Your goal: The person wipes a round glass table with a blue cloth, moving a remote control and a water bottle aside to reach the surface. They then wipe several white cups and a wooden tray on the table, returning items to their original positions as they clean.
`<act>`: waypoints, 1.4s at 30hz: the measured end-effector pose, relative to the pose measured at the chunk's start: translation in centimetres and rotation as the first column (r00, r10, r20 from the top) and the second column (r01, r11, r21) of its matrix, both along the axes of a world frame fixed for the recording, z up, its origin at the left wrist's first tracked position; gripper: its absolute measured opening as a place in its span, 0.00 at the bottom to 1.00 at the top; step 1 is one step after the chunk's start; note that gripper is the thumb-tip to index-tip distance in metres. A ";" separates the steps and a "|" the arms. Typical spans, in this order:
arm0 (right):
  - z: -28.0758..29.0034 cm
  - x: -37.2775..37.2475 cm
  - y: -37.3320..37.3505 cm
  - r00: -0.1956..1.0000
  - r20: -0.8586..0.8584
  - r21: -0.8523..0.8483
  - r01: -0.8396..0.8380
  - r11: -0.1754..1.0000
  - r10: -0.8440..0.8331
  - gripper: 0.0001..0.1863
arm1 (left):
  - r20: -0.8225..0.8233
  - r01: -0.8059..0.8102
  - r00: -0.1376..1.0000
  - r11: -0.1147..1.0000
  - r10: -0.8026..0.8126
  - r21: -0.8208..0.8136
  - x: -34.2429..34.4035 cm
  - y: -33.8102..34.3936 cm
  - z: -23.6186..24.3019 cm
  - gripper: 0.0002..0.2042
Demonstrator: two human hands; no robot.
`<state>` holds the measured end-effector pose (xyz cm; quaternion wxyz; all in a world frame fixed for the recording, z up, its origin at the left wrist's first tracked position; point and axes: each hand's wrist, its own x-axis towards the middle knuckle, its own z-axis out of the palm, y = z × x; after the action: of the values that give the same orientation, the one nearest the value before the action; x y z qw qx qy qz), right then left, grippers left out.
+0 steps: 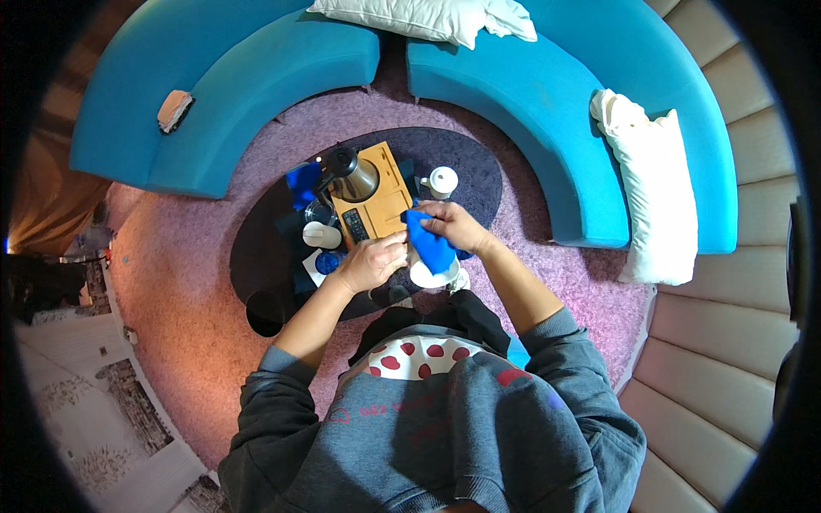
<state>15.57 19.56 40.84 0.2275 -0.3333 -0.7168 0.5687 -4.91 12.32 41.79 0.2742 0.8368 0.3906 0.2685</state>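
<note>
My right hand [457, 227] is closed on a bunched blue cloth [430, 245], which hangs down over a white mug [422, 277]. The cloth covers much of the mug's opening. At the mug's left side, the fingers of my left hand [374, 262] are curled and pinched, apparently at its handle; the exact grip is hidden. Both hands are over the near edge of a dark oval table [479, 162]. Just beyond them lies a yellow-brown wooden tray [376, 214] carrying a steel kettle [355, 181] with a black lid and handle.
Another white mug [442, 182] stands right of the tray. Left of it are a white cup [321, 235], a blue cloth [303, 185] and a dark blue round object [327, 262]. Turquoise curved sofas [513, 103] with white pillows [650, 188] surround the pink carpet [188, 282].
</note>
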 end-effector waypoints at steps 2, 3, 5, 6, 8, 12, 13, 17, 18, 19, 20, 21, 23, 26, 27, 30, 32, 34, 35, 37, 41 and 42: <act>-0.6 -0.1 0.2 0.999 0.042 0.282 -0.037 0.959 0.027 0.16 | -0.033 0.006 0.999 1.000 -0.005 0.010 -0.1 -0.1 -0.4 0.06; -0.7 0.0 0.2 0.999 -0.003 0.025 0.047 0.999 -0.046 0.14 | -0.050 0.008 0.999 1.000 -0.007 0.015 -0.1 -0.1 -0.5 0.06; -1.3 0.4 0.7 0.979 -0.031 -0.375 0.177 0.910 -0.203 0.11 | 0.020 0.010 1.000 1.000 -0.010 0.027 0.3 -0.1 -0.1 0.04; -2.4 0.7 1.1 0.936 -0.106 -0.573 0.217 0.790 -0.334 0.10 | 0.054 0.010 0.998 0.999 -0.012 0.032 0.5 0.0 0.0 0.04; -3.4 0.7 1.0 0.827 -0.187 -0.715 0.255 0.651 -0.530 0.09 | 0.104 -0.032 0.994 0.997 0.025 0.073 0.7 0.0 -0.4 0.04; -2.9 -0.5 -0.7 0.601 -0.210 -0.850 0.278 0.448 -0.771 0.11 | 0.178 -0.159 0.973 0.986 0.148 0.050 1.2 -0.4 -1.1 0.05; -2.1 -0.9 -1.2 0.570 -0.208 -0.861 0.279 0.426 -0.795 0.11 | 0.228 -0.193 0.957 0.981 0.180 0.034 1.2 -0.4 -1.8 0.04; -2.3 -2.0 -2.0 0.495 -0.268 -0.816 0.339 0.467 -0.827 0.15 | 0.275 -0.479 0.855 0.873 0.440 0.093 2.4 -0.2 -2.6 0.04; -1.6 -2.4 -2.3 0.453 -0.291 -0.808 0.355 0.470 -0.843 0.15 | 0.276 -0.514 0.820 0.857 0.502 -0.029 2.4 -0.2 -2.9 0.05; -0.5 -2.5 -2.6 0.457 -0.234 -0.797 0.415 0.439 -0.858 0.15 | 0.270 -0.543 0.781 0.826 0.563 -0.150 2.6 -0.1 -2.9 0.06; -0.8 -2.8 -2.8 0.430 -0.226 -0.785 0.452 0.425 -0.874 0.16 | 0.257 -0.563 0.740 0.782 0.621 -0.268 2.7 0.1 -2.8 0.07; -1.1 -3.1 -3.1 0.397 -0.235 -0.742 0.517 0.428 -0.887 0.17 | 0.306 -0.529 0.696 0.752 0.650 -0.393 3.1 0.2 -2.6 0.07; -1.8 -3.5 -3.5 0.405 -0.295 -0.591 0.635 0.498 -0.866 0.19 | 0.349 -0.532 0.643 0.726 0.682 -0.437 3.5 0.7 -3.4 0.08; -2.0 -3.7 -4.3 0.550 -0.376 -0.206 0.734 0.647 -0.745 0.24 | 0.283 -0.573 0.601 0.650 0.747 -0.500 4.0 1.7 -2.6 0.10; -2.2 -3.8 -4.6 0.636 -0.325 0.082 0.756 0.649 -0.700 0.26 | 0.228 -0.585 0.594 0.608 0.772 -0.536 3.9 1.8 -1.9 0.11; -1.7 -3.8 -5.4 0.794 -0.159 0.678 0.520 0.520 -0.587 0.34 | 0.229 -0.514 0.502 0.500 0.834 -0.697 4.6 2.2 -0.3 0.11; -3.0 -3.4 -5.4 0.831 -0.003 0.823 0.318 0.471 -0.557 0.32 | 0.303 -0.458 0.460 0.515 0.835 -0.724 4.1 2.3 -2.1 0.10; -3.5 -2.7 -6.1 0.849 0.167 0.865 0.118 0.487 -0.502 0.30 | 0.329 -0.406 0.444 0.514 0.834 -0.756 3.9 2.1 -2.8 0.10; -3.7 -2.4 -6.4 0.853 0.211 0.871 0.058 0.487 -0.478 0.30 | 0.340 -0.380 0.435 0.512 0.834 -0.770 3.7 2.0 -2.9 0.10; -3.5 -2.3 -6.7 0.856 0.253 0.869 0.004 0.495 -0.450 0.29 | 0.364 -0.318 0.391 0.495 0.845 -0.808 3.3 1.9 -3.7 0.09; -1.4 -2.8 -4.7 0.850 0.254 0.872 0.004 0.489 -0.462 0.30 | 0.349 -0.329 0.331 0.454 0.877 -0.828 4.1 1.4 -2.8 0.09; -1.0 -3.0 -4.5 0.845 0.250 0.882 0.003 0.472 -0.473 0.30 | 0.357 -0.297 0.299 0.442 0.885 -0.846 4.2 1.4 -2.8 0.09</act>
<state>12.60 15.03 39.84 0.2632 -0.4012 -0.8774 0.0029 -0.69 13.69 38.95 0.5450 0.2444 0.5964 0.5362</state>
